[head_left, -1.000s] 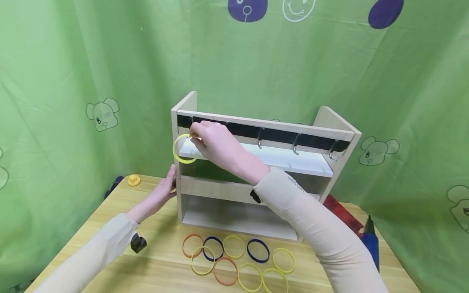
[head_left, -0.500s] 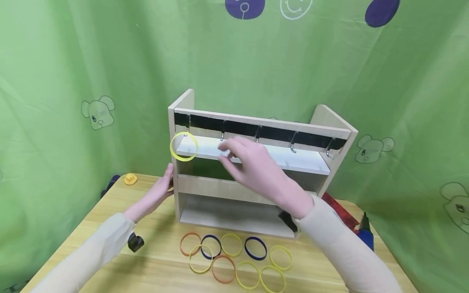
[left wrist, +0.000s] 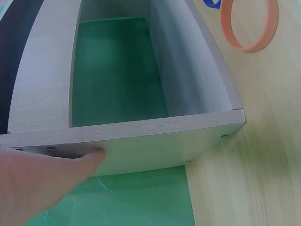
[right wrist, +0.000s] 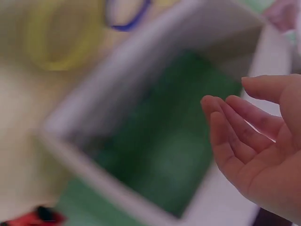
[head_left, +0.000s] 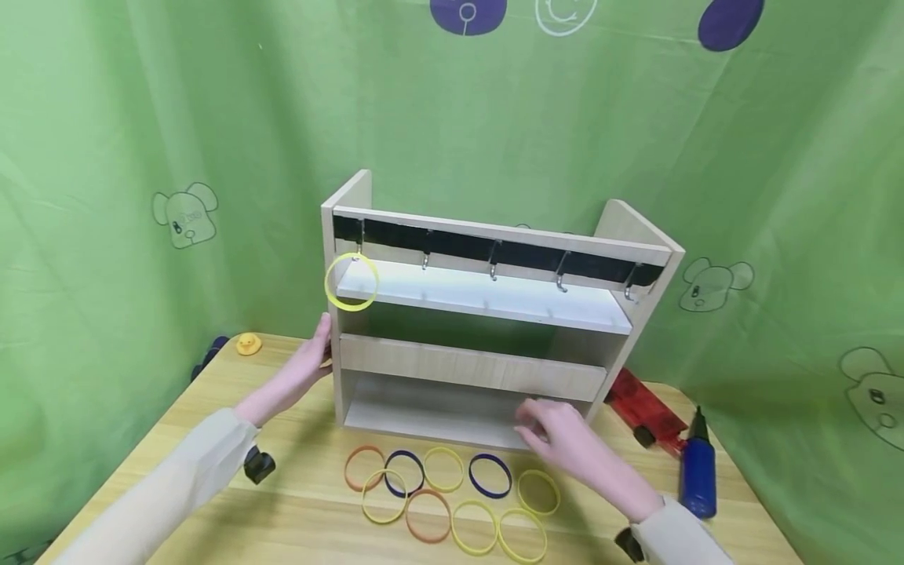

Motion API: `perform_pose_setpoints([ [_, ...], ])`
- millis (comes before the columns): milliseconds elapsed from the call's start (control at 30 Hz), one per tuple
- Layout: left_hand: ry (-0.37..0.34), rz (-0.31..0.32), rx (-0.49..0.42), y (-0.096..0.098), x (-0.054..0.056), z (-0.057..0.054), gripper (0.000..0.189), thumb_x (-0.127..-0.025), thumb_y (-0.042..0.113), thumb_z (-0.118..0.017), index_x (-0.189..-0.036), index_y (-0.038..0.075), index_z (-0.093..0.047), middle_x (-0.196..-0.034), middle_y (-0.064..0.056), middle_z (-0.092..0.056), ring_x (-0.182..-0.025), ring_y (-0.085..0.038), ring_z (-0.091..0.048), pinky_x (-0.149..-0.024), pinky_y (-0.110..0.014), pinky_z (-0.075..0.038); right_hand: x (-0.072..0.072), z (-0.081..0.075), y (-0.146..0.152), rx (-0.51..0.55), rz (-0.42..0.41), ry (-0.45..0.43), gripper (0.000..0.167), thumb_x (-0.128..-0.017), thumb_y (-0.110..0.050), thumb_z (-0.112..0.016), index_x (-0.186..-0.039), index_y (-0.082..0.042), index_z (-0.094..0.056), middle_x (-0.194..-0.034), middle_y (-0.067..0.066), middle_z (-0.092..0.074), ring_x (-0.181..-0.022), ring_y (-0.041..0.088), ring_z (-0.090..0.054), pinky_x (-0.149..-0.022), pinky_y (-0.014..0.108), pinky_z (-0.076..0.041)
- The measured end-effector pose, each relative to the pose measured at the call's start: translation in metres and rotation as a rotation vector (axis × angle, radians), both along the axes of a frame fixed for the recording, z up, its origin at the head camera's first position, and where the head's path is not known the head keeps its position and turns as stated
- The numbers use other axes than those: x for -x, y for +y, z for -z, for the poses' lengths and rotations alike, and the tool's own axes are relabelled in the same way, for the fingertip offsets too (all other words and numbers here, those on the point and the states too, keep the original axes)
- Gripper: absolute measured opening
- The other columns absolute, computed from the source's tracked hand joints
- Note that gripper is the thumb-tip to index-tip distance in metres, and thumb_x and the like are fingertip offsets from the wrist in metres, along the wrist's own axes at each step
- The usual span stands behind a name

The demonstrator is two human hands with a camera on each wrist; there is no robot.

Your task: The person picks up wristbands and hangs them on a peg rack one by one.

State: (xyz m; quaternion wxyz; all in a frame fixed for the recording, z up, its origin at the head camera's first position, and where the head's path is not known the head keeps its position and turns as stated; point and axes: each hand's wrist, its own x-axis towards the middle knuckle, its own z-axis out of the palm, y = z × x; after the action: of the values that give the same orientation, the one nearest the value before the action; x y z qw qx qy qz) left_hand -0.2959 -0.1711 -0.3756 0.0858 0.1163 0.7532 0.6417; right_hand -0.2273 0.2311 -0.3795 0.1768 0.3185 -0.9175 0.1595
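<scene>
A small wooden shelf (head_left: 469,365) stands on the table, with a row of metal hooks along a black strip near its top. From the leftmost hook (head_left: 359,235) hangs a yellow silicone wristband (head_left: 352,308). My left hand (head_left: 305,367) rests against the outside of the shelf's left panel; its thumb (left wrist: 91,161) lies along that panel in the left wrist view, and its other fingers are hidden. My right hand (head_left: 561,439) holds nothing, its fingers loosely curved in front of the lower compartment. Just below it lies a yellow wristband (head_left: 558,498) on the table.
Several yellow, orange and blue wristbands, among them a blue wristband (head_left: 490,496) and an orange wristband (head_left: 428,541), lie before the shelf. A red toy car (head_left: 650,412) and a blue bottle (head_left: 698,475) stand at right. A rubber duck (head_left: 249,344) sits back left.
My right hand let go of the yellow wristband, which now hangs on the leftmost hook. It then moved right and down towards the table. My left hand stayed against the shelf.
</scene>
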Motion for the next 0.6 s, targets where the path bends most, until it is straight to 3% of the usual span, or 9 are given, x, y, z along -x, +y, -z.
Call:
perform_pose_setpoints([
  [167,0.000,0.005,-0.003,0.000,0.000,0.000,0.087,-0.099,0.066,-0.004,-0.159,0.003,-0.002,-0.165,-0.026,-0.004,-0.153,-0.046,-0.008,-0.125,-0.061,-0.013,0.004,0.043,0.036,0.001,0.022,-0.075,0.008,-0.080,-0.002,-0.074,-0.082,-0.005,-0.067,-0.075,0.004,-0.071,-0.063,0.008,-0.063,-0.055,0.017,-0.055],
  [300,0.004,0.000,-0.011,-0.001,0.001,0.000,0.088,-0.099,0.067,-0.005,-0.159,0.004,-0.001,-0.165,-0.025,-0.003,-0.153,-0.045,-0.008,-0.126,-0.060,-0.013,0.006,0.067,0.053,-0.006,0.046,-0.122,0.011,-0.078,-0.003,-0.077,-0.079,-0.008,-0.067,-0.071,-0.001,-0.067,-0.063,0.004,-0.058,-0.055,0.018,-0.052],
  [433,0.000,0.002,-0.009,-0.001,0.001,-0.001,0.088,-0.099,0.068,-0.005,-0.159,0.004,-0.001,-0.166,-0.025,-0.002,-0.153,-0.045,-0.007,-0.126,-0.061,-0.013,0.008,0.083,0.061,-0.040,0.058,-0.157,0.013,-0.078,-0.007,-0.079,-0.077,-0.011,-0.066,-0.069,-0.005,-0.063,-0.064,-0.001,-0.051,-0.054,0.018,-0.046],
  [600,0.002,0.008,-0.013,0.000,0.001,0.000,0.087,-0.099,0.067,-0.005,-0.159,0.003,0.000,-0.166,-0.024,-0.002,-0.153,-0.045,-0.007,-0.126,-0.060,-0.012,0.009,0.092,0.064,-0.074,0.017,-0.138,0.015,-0.075,-0.004,-0.079,-0.073,-0.012,-0.067,-0.068,-0.007,-0.064,-0.064,0.000,-0.053,-0.055,0.019,-0.047],
])
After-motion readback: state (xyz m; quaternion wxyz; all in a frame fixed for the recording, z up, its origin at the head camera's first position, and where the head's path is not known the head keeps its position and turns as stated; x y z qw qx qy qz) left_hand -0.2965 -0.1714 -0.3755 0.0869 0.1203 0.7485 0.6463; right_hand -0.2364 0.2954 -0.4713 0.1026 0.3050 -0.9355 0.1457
